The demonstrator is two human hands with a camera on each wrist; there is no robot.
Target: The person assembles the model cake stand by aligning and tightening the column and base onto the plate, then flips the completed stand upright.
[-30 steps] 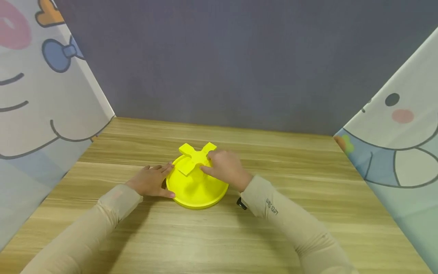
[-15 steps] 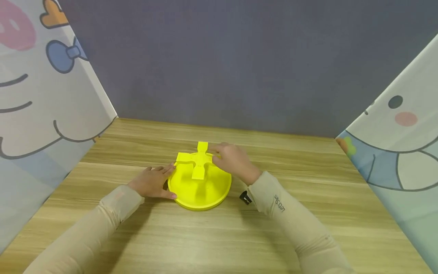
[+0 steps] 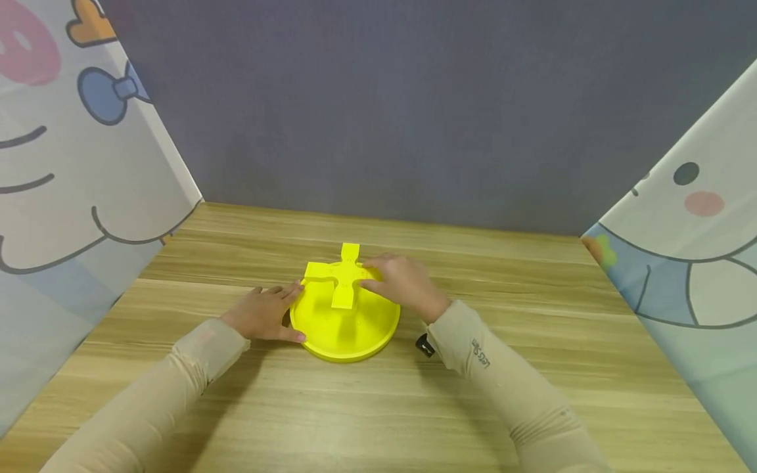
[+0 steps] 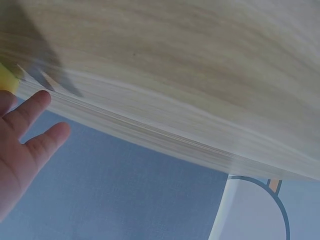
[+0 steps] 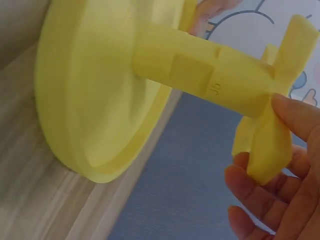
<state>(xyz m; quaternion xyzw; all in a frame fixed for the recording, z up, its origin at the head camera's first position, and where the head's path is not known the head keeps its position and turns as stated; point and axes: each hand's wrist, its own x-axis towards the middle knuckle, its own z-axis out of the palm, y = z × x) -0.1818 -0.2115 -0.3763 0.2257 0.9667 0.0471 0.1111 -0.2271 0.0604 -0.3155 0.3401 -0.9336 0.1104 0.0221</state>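
Note:
A yellow round base (image 3: 345,345) with a raised rim lies on the table. From its middle rises a yellow post (image 5: 195,70), topped by a yellow four-armed cross piece (image 3: 345,277). One arm of the cross points to the back, another to the front. My right hand (image 3: 408,282) pinches the right arm of the cross; in the right wrist view its thumb is on one side and curled fingers are on the other. My left hand (image 3: 263,315) touches the left rim of the base, fingers spread and straight. The left wrist view shows mostly table beyond those fingers (image 4: 42,142).
A wooden table (image 3: 378,420) spreads under both forearms. Behind it stands a dark grey panel (image 3: 390,118). Cartoon-printed panels (image 3: 118,171) flank the left and right sides. A small black piece (image 3: 424,345) shows beside the right cuff.
The cross has turned from a diagonal stance to one with arms pointing back, front, left and right. My right hand's fingers have shifted on the cross arm. The left hand stays at the rim.

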